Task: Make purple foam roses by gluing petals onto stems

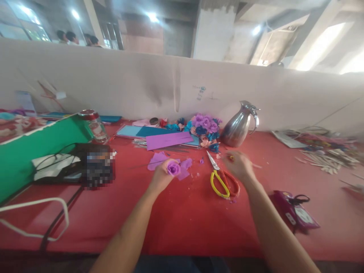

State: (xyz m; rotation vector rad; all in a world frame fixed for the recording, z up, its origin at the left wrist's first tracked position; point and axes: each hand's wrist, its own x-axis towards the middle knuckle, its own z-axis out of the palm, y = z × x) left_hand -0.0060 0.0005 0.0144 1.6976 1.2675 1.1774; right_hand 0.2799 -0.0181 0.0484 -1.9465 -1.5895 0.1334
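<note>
A purple paper rose [173, 168] is in my left hand [162, 175], its bloom facing me, with the fingers closed round its base. A thin stem runs out to the left of that hand. Purple paper petals [184, 168] lie beside and behind it. Motion smears my right hand [237, 165], which is curled just right of the scissors, with a small yellowish thing at its fingers that I cannot make out. The scissors [220, 178] lie on the red table, blades spread a little, one handle yellow and the other red-orange. A purple paper strip [169, 140] lies farther back.
Behind the petals is a bunch of purple, blue and pink paper flowers [206, 127], and a metal jug [239, 125] stands beside it. A glass jar [95, 127] and a black bag [76, 163] are at left. A magenta box [295, 212] sits right.
</note>
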